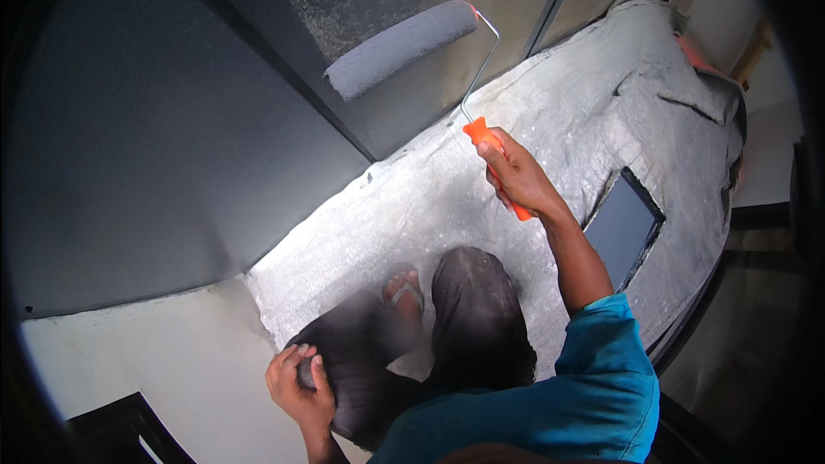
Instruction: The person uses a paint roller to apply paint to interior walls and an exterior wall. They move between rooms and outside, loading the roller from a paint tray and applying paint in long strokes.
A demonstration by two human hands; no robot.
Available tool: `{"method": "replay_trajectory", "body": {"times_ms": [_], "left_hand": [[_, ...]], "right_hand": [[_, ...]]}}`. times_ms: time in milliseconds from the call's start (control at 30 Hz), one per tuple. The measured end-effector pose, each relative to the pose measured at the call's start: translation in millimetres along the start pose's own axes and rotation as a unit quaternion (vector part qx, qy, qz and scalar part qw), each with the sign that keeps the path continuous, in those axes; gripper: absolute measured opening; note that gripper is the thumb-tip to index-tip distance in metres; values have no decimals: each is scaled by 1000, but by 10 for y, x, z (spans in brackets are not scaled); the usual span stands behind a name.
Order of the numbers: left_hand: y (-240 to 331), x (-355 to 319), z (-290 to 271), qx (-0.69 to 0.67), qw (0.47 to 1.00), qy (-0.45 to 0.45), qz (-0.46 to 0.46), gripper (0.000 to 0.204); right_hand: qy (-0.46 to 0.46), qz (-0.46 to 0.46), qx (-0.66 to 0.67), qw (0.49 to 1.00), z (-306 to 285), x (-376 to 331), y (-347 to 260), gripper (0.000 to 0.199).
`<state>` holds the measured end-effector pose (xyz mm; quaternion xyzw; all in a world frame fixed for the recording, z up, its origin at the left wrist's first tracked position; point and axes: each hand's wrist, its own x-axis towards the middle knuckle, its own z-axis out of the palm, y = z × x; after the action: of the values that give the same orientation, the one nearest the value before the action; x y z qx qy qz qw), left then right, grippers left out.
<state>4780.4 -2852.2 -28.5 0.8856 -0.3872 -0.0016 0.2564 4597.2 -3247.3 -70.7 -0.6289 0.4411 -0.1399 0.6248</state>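
Dark grey wall panels (155,137) fill the upper left of the view, their paint smooth and even, with a raised vertical strip between two of them and a paler, mottled patch on the panel higher up. Below them the floor is covered by a crumpled grey drop cloth (550,112), speckled and creased, running from the base of the wall toward the right; a rectangular gap in it shows a dark floor tile (620,228). No bucket, tray or other container shows anywhere in the view. The right hand (516,174) is closed around the orange handle (490,155) of a paint roller, arm stretched out from a teal sleeve (601,361). A bent wire frame (483,60) rises from the handle to the roller sleeve (402,48), which is loaded with grey paint and lies pressed against the wall at the edge of the mottled patch. The left hand (299,378) rests curled over the person's left knee, fingers bent around the dark, paint-dusted trouser cloth (477,318), holding no tool. The person crouches, and one foot in a flip-flop sandal (404,288) shows between the knees on the drop cloth. A pale, unpainted stretch of wall (155,361) lies at the lower left, beside a dark frame in the corner.
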Motion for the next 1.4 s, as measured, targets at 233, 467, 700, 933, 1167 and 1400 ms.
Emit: {"method": "replay_trajectory", "body": {"times_ms": [233, 467, 700, 933, 1167, 1400], "left_hand": [[3, 77, 60, 14, 999, 25, 44, 21], [165, 132, 55, 0, 1000, 13, 19, 23], [219, 131, 75, -5, 998, 23, 63, 21], [199, 111, 80, 1, 998, 31, 50, 21], [176, 113, 64, -4, 999, 33, 32, 21], [174, 76, 49, -14, 999, 23, 24, 21]], "right_hand": [[1, -140, 75, 987, -133, -40, -704, 55], [20, -263, 71, 962, -228, 41, -1566, 46], [26, -301, 87, 949, -177, 129, -2009, 41], [16, -273, 87, 958, -130, 54, -1649, 40], [7, -301, 136, 944, 109, 208, -1920, 41], [22, -189, 89, 978, 320, 294, -608, 46]]}}
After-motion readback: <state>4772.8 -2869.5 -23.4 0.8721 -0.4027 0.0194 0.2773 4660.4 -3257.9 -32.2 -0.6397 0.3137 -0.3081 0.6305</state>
